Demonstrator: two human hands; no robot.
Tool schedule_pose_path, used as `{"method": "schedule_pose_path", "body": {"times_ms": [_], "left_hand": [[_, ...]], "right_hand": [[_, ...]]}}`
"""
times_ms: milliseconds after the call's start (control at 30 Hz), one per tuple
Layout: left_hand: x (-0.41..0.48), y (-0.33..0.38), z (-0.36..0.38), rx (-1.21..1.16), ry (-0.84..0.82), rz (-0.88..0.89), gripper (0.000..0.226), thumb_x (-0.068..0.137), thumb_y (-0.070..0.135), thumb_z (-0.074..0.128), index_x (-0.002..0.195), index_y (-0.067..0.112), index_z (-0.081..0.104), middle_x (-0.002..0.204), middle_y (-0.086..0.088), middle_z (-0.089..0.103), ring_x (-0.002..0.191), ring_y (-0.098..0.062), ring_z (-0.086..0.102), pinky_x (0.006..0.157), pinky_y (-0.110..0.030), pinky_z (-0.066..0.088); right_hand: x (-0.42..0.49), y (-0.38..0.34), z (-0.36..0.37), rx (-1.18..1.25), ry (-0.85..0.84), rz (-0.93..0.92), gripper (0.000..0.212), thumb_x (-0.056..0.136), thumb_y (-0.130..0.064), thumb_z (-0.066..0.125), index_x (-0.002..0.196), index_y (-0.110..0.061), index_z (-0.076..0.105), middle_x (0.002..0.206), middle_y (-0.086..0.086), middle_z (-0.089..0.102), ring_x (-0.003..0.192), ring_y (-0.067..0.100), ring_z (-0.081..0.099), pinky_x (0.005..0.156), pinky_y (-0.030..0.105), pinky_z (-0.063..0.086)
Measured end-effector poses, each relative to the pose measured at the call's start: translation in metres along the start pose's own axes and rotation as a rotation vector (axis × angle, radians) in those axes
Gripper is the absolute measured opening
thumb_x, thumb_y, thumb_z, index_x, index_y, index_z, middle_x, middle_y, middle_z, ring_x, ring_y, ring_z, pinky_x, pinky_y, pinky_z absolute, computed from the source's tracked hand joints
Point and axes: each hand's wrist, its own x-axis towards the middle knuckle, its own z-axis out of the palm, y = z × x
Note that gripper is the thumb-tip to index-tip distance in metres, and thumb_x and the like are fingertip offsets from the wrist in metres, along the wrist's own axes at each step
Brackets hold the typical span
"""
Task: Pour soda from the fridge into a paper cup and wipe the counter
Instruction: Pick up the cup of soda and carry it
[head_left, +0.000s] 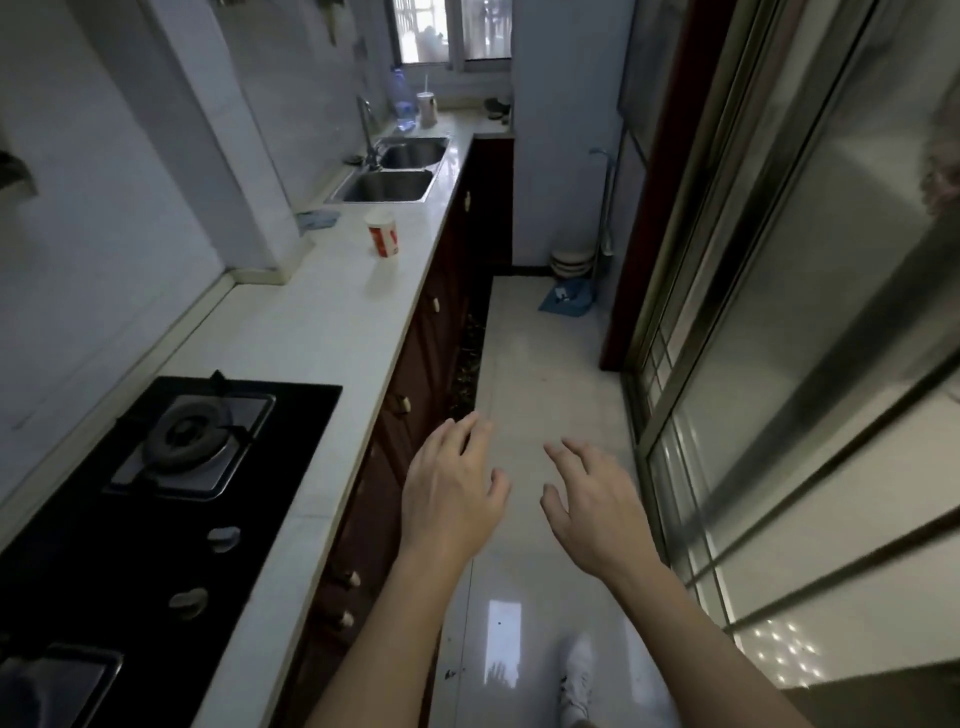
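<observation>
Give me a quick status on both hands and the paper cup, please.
Left hand and right hand open, empty, over the floor. Paper cup upright on counter near sink. Nothing in the way.

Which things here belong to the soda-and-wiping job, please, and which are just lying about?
For the job: paper cup, blue cloth, counter.
Just lying about: gas stove, sink, water bottle, lidded cup with straw, dustpan.

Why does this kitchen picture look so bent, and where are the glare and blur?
Head view: the wide-angle lens bows the long white counter and the sliding glass door; a bright reflection glares on the glossy floor tiles; the left hand and right hand look slightly motion-blurred.
</observation>
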Motion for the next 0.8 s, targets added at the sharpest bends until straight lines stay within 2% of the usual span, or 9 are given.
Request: {"method": "schedule_pose_path", "body": {"times_ms": [200, 300, 433, 600, 800], "left_hand": [[0.120, 0.030, 0.025, -0.005, 0.045, -0.026, 0.052, 0.093, 0.029, 0.059, 0.142, 0.014, 0.050, 0.148, -0.006, 0.050, 0.139, -0.025, 0.043, 0.111, -0.043, 0.042], [0.172, 0.045, 0.040, -0.001, 0.037, -0.041, 0.052, 0.093, 0.031, 0.058, 0.143, 0.016, 0.049, 0.149, -0.005, 0.048, 0.139, -0.023, 0.042, 0.112, -0.041, 0.041], [0.222, 0.053, 0.062, 0.026, 0.014, -0.050, 0.052, 0.094, 0.032, 0.058, 0.142, 0.017, 0.050, 0.149, -0.004, 0.049, 0.139, -0.023, 0.043, 0.111, -0.040, 0.040], [0.276, 0.054, 0.086, 0.006, 0.012, -0.033, 0.050, 0.090, 0.028, 0.061, 0.138, 0.014, 0.055, 0.143, -0.007, 0.055, 0.132, -0.026, 0.050, 0.107, -0.041, 0.046], [0.350, 0.040, 0.116, -0.013, 0.003, -0.033, 0.051, 0.090, 0.026, 0.062, 0.138, 0.013, 0.054, 0.144, -0.007, 0.054, 0.133, -0.026, 0.049, 0.107, -0.042, 0.046]], "right_hand": [[0.100, 0.063, 0.004, 0.027, -0.045, -0.022, 0.044, 0.088, -0.027, 0.060, 0.130, -0.013, 0.055, 0.134, 0.015, 0.056, 0.120, 0.032, 0.055, 0.097, 0.044, 0.048], [0.151, 0.093, -0.001, 0.036, -0.039, -0.053, 0.044, 0.089, -0.030, 0.057, 0.130, -0.014, 0.055, 0.134, 0.015, 0.055, 0.121, 0.031, 0.054, 0.098, 0.045, 0.048], [0.206, 0.125, -0.003, 0.043, -0.027, -0.056, 0.046, 0.091, -0.034, 0.048, 0.131, -0.014, 0.055, 0.134, 0.014, 0.055, 0.121, 0.030, 0.053, 0.100, 0.045, 0.047], [0.259, 0.153, 0.004, 0.060, -0.043, -0.048, 0.046, 0.092, -0.031, 0.057, 0.135, -0.015, 0.054, 0.138, 0.013, 0.053, 0.126, 0.029, 0.050, 0.103, 0.047, 0.044], [0.327, 0.178, 0.026, 0.037, -0.059, -0.025, 0.046, 0.091, -0.035, 0.051, 0.133, -0.016, 0.055, 0.136, 0.012, 0.055, 0.123, 0.030, 0.053, 0.101, 0.047, 0.046]]}}
